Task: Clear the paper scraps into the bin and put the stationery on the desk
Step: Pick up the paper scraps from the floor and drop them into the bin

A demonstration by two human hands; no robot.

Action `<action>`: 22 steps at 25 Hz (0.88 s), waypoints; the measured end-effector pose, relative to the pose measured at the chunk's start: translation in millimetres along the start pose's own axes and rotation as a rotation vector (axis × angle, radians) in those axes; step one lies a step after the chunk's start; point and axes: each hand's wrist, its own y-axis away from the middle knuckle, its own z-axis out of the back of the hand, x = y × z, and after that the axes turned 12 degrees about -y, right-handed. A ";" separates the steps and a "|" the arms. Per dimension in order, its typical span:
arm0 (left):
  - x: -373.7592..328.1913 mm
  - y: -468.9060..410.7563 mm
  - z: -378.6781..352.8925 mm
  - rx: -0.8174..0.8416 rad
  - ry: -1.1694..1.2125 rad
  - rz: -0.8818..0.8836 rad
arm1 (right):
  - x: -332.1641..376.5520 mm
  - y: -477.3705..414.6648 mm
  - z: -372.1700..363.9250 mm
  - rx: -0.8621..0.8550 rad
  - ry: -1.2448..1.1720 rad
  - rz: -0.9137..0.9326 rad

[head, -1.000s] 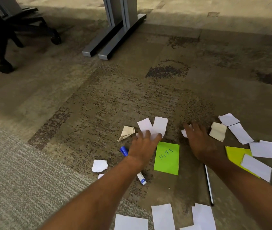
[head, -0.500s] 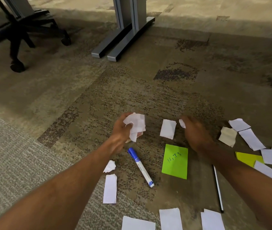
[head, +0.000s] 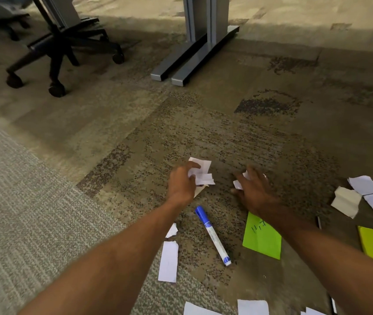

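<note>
1. Since half a second ago my right hand [head: 254, 192] has dropped onto the white slip that lay beside it; that slip now shows only as bits of a scrap [head: 237, 184] under the fingers. My left hand [head: 182, 186] still holds its wad [head: 200, 172].
2. Grip: left is pressed shut around the wad. Right is curled over the scrap, but I cannot tell whether it has truly closed.
3. Risk: the wad is loose and sticks out past the fingers; adding more could shed pieces. The right forearm crosses the green note [head: 261, 241] and could drag it.
4. The marker [head: 212, 235] lies near, between my arms; a sweep of either wrist might roll it.
5. More slips [head: 168, 261] lie near and right. No bin is in view.
6. Surface: patterned carpet [head: 44, 201]. Far off stand desk legs [head: 194, 55] and a chair base [head: 63, 53].
</note>
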 end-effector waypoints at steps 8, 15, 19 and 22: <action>5.4 8.8 -7.7 0.027 -0.024 -0.107 | -4.7 10.1 3.4 -0.009 0.009 0.056; 9.0 20.7 -1.5 0.265 -0.311 -0.267 | -8.3 4.8 6.1 -0.013 0.030 0.104; 6.9 20.6 6.6 0.101 -0.106 -0.252 | -9.2 6.6 5.8 -0.007 0.247 0.202; 1.7 14.6 11.7 0.108 0.133 -0.119 | -4.8 11.5 13.6 -0.011 0.313 0.213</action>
